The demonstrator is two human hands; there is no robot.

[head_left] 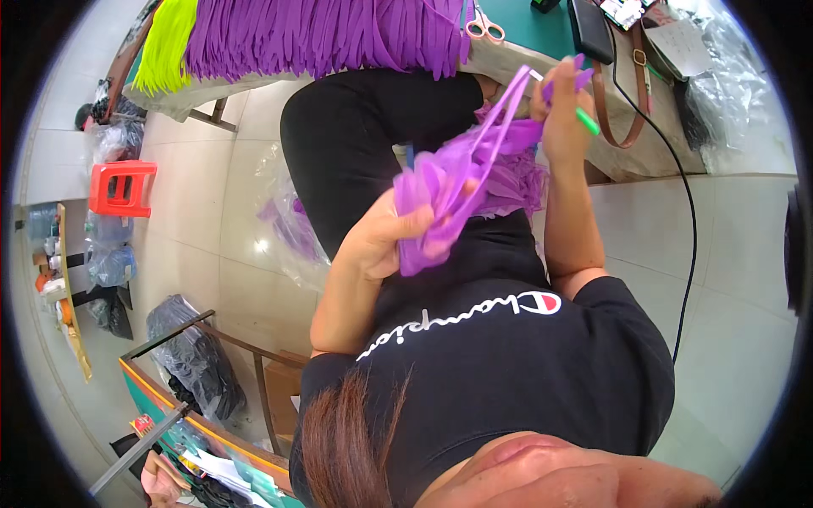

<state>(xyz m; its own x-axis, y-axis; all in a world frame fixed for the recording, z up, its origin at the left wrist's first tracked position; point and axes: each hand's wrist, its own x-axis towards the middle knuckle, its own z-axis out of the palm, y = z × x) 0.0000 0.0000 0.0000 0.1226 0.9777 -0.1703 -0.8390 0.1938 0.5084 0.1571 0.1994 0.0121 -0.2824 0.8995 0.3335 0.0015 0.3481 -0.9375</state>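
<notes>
Underfoot, a floor of large, glossy, pale cream tiles [195, 199] with thin straight joints, lit brightly, with a small white glare spot [261, 246] on its left half. At the floor's far edge, a long green-topped desk [535, 41] with a greyish-beige cloth [508, 68] over its front edge and a dark leg [219, 113] beneath its left corner. Toward the floor's left edge, a bright red plastic stool [127, 206]. At the floor's near left corner, a second green desk with orange-brown edging [212, 429], beside a dark metal frame [260, 381].
</notes>
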